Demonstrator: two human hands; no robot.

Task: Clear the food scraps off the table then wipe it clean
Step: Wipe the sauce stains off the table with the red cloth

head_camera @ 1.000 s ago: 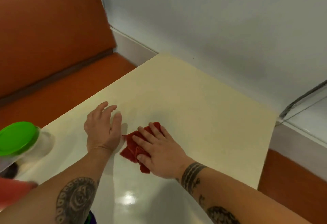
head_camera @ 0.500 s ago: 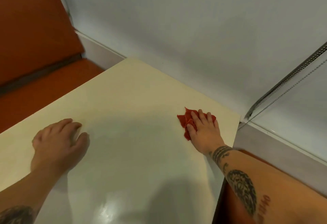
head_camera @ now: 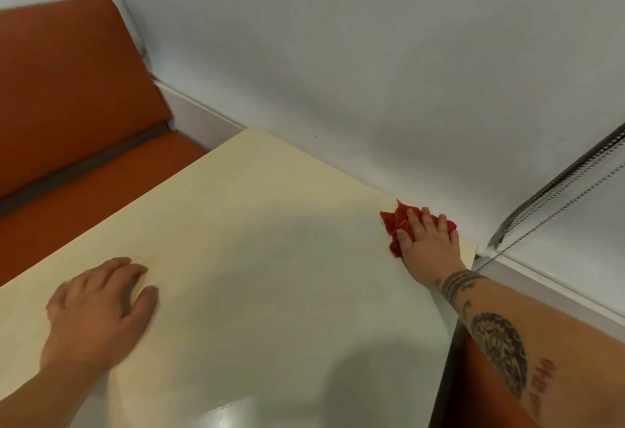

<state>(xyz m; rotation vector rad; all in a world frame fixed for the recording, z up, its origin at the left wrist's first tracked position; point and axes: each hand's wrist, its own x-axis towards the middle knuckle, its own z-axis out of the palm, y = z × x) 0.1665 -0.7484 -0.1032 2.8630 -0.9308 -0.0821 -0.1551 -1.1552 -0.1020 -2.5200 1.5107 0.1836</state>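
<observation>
At the far right corner of the surface [head_camera: 270,258], the right hand [head_camera: 427,243] lies flat with fingers spread, pressing a crumpled red cloth [head_camera: 397,224] onto the top; this grip is a palm-down press, not a pinch, and the cloth sticks out past the fingertips toward the wall [head_camera: 372,72]. The cloth sits right against the edge where the surface meets the wall, just beside the corner.

The left hand [head_camera: 101,309] rests on the near left part of the surface, fingers loosely together and holding nothing, apparently bracing; it is blurred.

By my judgement the task is well along. No food scraps show anywhere on the visible top, so the clearing step looks finished, and the wiping is in hand. The cloth is now at a far corner, which suggests the edges are being covered. Whether the near part below the frame has been wiped cannot be told, though the near area reflects light.

No brand, label or product writing is visible. The right forearm bears some dark markings, too blurred to read.

An orange bench [head_camera: 67,106] stands behind the surface on the left.
</observation>
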